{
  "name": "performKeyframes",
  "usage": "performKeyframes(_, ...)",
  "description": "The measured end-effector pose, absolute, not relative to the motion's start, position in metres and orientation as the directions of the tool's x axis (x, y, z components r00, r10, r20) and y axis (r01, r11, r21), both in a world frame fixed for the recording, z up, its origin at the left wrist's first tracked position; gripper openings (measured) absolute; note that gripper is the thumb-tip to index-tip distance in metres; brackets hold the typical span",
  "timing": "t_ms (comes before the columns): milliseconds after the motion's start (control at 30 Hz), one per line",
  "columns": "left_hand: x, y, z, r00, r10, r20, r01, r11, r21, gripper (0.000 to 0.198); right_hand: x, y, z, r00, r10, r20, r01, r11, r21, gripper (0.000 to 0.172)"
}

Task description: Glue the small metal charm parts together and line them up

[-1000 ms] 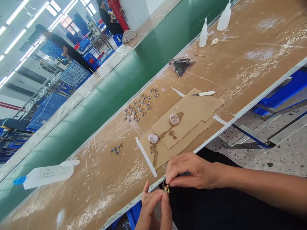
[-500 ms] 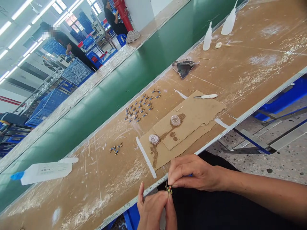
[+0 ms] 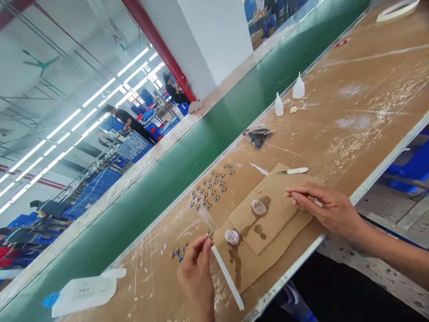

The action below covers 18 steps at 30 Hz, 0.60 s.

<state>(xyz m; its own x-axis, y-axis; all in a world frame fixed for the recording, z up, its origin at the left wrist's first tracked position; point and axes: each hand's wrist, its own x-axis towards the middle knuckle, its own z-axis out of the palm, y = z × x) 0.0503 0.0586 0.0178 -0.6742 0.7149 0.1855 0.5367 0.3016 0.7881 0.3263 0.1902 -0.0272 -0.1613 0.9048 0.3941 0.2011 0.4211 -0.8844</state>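
Note:
My left hand [image 3: 198, 266] is over the tabletop, thumb and fingertips pinched on a small metallic figure-like part [image 3: 209, 233], most of it hidden by the fingers. Just left of that hand lies a small pile of similar blue and gold parts [image 3: 178, 253]. A larger group of these parts [image 3: 209, 190] is spread out beyond it. My right hand [image 3: 321, 206] hovers over the right end of the cardboard [image 3: 278, 219], its fingers pressed together; whether anything is in them I cannot make out. Two small whitish round caps [image 3: 258, 207] sit on the cardboard among wet brown stains.
A white-handled knife [image 3: 296, 171] lies at the cardboard's far edge. Beyond are a dark cloth scrap [image 3: 258, 136] and two white squeeze bottles [image 3: 298, 86]. A larger bottle with a blue cap [image 3: 83, 295] lies at left. A green conveyor belt [image 3: 161, 188] runs behind; people are farther off.
My hands have come up from below the table edge and moved apart, the left carrying the small part over the table, the right going over the cardboard. The view has tilted upward.

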Motion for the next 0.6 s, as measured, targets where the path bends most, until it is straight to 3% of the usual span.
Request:
performKeyframes(167,0.032,0.153,0.028,-0.55,0.829,0.103,0.528,0.25,0.812,0.025,0.325,0.203,-0.047,-0.168,0.904,0.393,0.288,0.426,-0.858,0.037)
performKeyframes(300,0.034,0.212,0.027,-0.428,0.903,0.03,0.63,0.274,0.727,0.015,0.323,0.203,-0.053,-0.16,0.873,0.46,0.298,0.487,-0.821,0.031)
performKeyframes(600,0.047,0.269,0.015,-0.315,0.938,-0.144,0.766,0.341,0.545,0.026,0.318,0.207,-0.069,-0.123,0.855,0.504,0.341,0.513,-0.788,0.025)
